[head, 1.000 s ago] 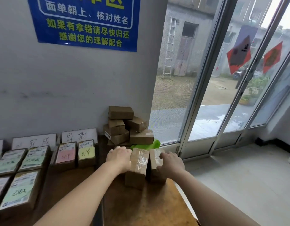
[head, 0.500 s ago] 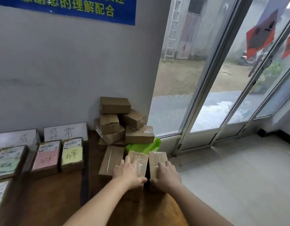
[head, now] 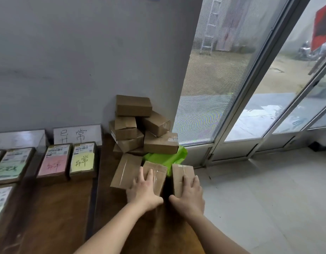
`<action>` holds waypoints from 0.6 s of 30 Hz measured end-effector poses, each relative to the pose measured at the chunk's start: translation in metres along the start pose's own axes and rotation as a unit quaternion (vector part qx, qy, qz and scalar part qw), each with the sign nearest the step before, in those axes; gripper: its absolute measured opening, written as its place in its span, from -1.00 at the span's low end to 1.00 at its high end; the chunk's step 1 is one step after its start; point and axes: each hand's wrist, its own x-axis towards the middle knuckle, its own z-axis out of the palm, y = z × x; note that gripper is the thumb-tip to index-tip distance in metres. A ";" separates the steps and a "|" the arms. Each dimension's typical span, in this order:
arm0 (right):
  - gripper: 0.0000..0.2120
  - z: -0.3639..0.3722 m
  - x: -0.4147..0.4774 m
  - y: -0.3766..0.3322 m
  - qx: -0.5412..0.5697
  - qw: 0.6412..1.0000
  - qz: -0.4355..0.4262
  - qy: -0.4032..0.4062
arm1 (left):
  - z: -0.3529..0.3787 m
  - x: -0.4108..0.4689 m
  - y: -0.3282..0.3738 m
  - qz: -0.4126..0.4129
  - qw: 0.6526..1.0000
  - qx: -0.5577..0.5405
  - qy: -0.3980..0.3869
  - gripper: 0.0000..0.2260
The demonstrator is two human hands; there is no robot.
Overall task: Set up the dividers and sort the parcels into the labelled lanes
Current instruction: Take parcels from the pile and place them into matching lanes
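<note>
On table edge, left hand presses taped box, right hand end box

Right parcel parted (slightly) from left parcel.

Our left forearm and right forearm reach forward, bare, converging toward the wrists. Our left hand lies palm down, fingers straight and slightly spread, pointing away from us. Our right hand lies just beside it, palm down, fingers straight, thumb stretched toward the left hand.
</note>
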 end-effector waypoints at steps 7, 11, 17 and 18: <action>-0.13 -0.016 -0.016 0.015 0.371 0.921 0.038 0.112 | -0.011 -0.004 -0.030 -0.080 0.893 -0.444 0.011 -0.11; -0.35 -0.028 -0.017 0.007 0.608 0.789 0.068 0.060 | -0.023 -0.021 -0.052 -0.052 0.710 -0.698 -0.083 -0.22; -0.64 -0.050 -0.018 0.006 0.756 0.642 0.103 -0.073 | -0.029 -0.040 -0.065 -0.039 0.554 -0.826 -0.093 -0.36; -0.68 -0.052 -0.018 0.007 0.765 0.630 0.101 -0.086 | -0.029 -0.044 -0.064 -0.048 0.540 -0.836 -0.083 -0.47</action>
